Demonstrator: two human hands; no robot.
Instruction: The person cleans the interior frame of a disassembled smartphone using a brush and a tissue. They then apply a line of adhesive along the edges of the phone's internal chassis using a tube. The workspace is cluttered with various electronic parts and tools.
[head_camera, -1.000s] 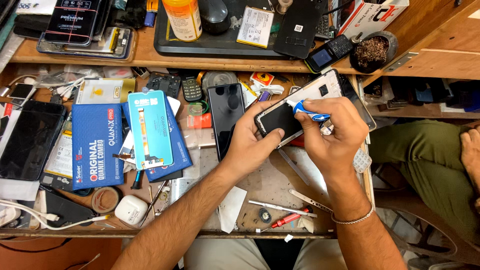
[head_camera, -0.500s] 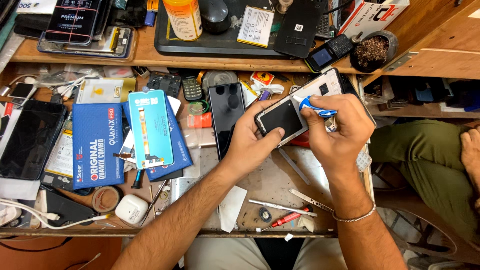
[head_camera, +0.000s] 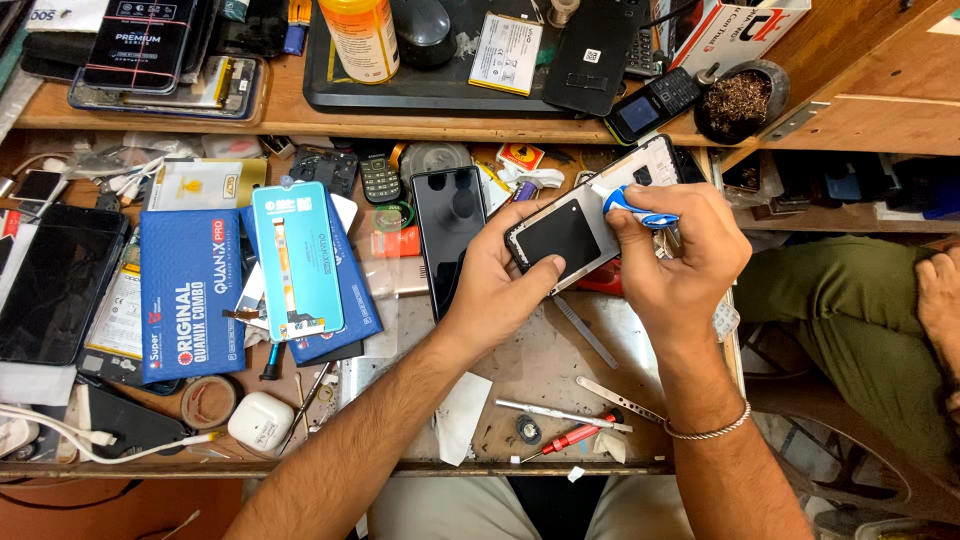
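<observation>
Blue plastic tool (head_camera: 640, 213) now nearer the flat phone frame's (head_camera: 585, 226) top edge — right hand (head_camera: 680, 262) fingers pinching it, left hand (head_camera: 500, 280) clasping the frame.

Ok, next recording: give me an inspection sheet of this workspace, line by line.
Surface: worn wooden bench, bare only in patches.
Job's things: opened phone, its black panel facing up; blue-handled tool laid on its upper part.
Clutter: blue boxes, blue display part, black phone, red screwdriver, tweezers, white earbud case, tape roll.
Hands: left hand holds the phone from below; right hand grips the tool.
Cables: white cable at the near left edge.
Surroundings: upper shelf with black tray; a person's green-clad leg at right.
</observation>
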